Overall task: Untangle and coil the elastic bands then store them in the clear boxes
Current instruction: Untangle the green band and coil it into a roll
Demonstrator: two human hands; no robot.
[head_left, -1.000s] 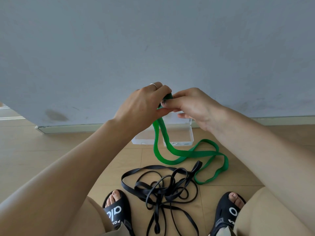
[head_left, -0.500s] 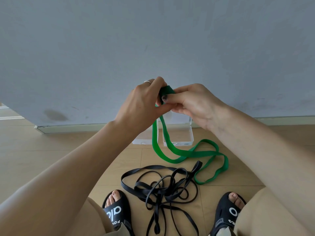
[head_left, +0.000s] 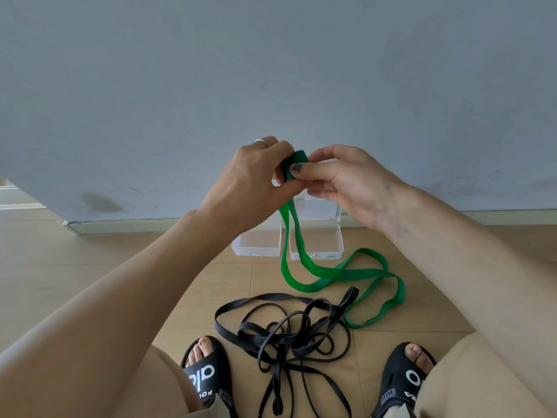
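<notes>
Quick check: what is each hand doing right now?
Left hand: closed on the green band, holding its rolled end.
Right hand: closed, pinching the same green band.

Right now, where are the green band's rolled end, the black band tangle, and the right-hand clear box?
green band (head_left: 297, 164), head view: on the rolled end pinched between both hands.
black band tangle (head_left: 286, 333), head view: on the knotted middle, on the floor.
right-hand clear box (head_left: 319, 254), head view: on its front wall.
</notes>
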